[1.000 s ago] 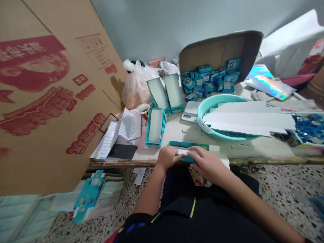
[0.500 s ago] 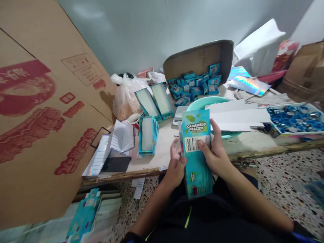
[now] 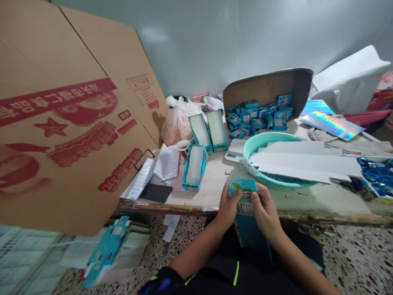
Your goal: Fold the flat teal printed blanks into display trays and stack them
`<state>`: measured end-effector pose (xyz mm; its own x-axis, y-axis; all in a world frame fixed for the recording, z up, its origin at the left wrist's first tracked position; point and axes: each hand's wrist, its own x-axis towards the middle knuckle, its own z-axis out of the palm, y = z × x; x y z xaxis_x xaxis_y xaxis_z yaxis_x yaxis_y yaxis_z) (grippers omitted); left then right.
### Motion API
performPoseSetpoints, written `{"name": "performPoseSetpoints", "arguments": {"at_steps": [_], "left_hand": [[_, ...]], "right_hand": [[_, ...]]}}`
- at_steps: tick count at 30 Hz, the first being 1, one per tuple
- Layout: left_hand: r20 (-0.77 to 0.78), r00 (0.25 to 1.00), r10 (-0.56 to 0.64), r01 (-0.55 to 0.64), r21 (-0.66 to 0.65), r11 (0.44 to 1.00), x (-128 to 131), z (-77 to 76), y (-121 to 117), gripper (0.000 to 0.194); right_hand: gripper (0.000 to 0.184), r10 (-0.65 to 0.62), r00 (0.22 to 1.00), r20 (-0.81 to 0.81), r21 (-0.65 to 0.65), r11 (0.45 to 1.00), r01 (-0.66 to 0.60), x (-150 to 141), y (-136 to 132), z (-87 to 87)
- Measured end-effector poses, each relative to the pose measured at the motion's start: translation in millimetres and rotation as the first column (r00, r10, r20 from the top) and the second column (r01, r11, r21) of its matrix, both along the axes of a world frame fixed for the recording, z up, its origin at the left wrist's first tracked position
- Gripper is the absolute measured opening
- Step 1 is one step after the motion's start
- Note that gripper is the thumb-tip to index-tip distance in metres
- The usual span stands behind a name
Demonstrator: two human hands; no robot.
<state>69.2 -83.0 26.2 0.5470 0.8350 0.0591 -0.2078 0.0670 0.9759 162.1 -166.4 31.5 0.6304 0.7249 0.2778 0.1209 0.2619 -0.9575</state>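
Note:
Both hands hold a teal "Caramelo Macizo" paperboard carton (image 3: 242, 188) over the table's front edge. My left hand (image 3: 229, 207) grips its left side, and my right hand (image 3: 265, 213) grips its right side. The carton's lower end (image 3: 250, 231) tilts down toward my lap, and my fingers hide part of its printed lettering. Beyond my hands stand several open teal display cartons, the nearest (image 3: 194, 167) on the white table (image 3: 211, 192). A teal plastic basin (image 3: 247, 155) holding long white card blanks (image 3: 301, 162) lies to the right.
A large printed cardboard sheet (image 3: 76, 123) fills the left side. The table also holds a phone (image 3: 156, 192), a plastic bag (image 3: 179, 123), a small scale (image 3: 236, 149), a box lid with small teal boxes (image 3: 264, 116), and a tray of blue caps (image 3: 376, 176).
The carton has dropped from upright in front of me and now tilts toward my lap. One second ago it lay flat at the table edge under both hands.

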Motion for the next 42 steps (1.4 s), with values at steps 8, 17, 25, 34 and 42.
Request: {"name": "performPoseSetpoints", "arguments": {"at_steps": [8,17,25,34,42], "left_hand": [[-0.032,0.996,-0.088,0.091,0.083,0.992,-2.5,-50.6,-19.8,0.074],[-0.318,0.938,-0.139,0.244,0.319,0.916,0.4,-48.6,-14.9,0.046],[-0.312,0.95,0.003,0.091,0.286,0.954,8.5,-50.7,-17.2,0.054],[-0.488,0.872,-0.026,0.189,0.288,0.939,-9.5,-47.1,-32.1,0.057],[-0.568,0.822,-0.037,0.252,0.305,0.918,-37.6,-42.6,-42.0,0.052]], "right_hand": [[0.038,-0.104,0.969,-0.222,-0.036,0.994,0.099,14.3,-0.2,-42.9],[0.061,-0.184,0.912,-0.366,-0.221,0.969,0.107,19.4,-16.1,-87.7],[0.071,-0.209,0.934,-0.29,-0.238,0.961,0.142,27.1,-21.1,-73.1],[0.047,0.027,0.922,0.387,-0.324,0.94,0.109,45.2,-49.2,-86.0],[0.053,0.497,0.78,0.381,-0.586,0.782,-0.212,30.6,-73.1,-57.9]]}}
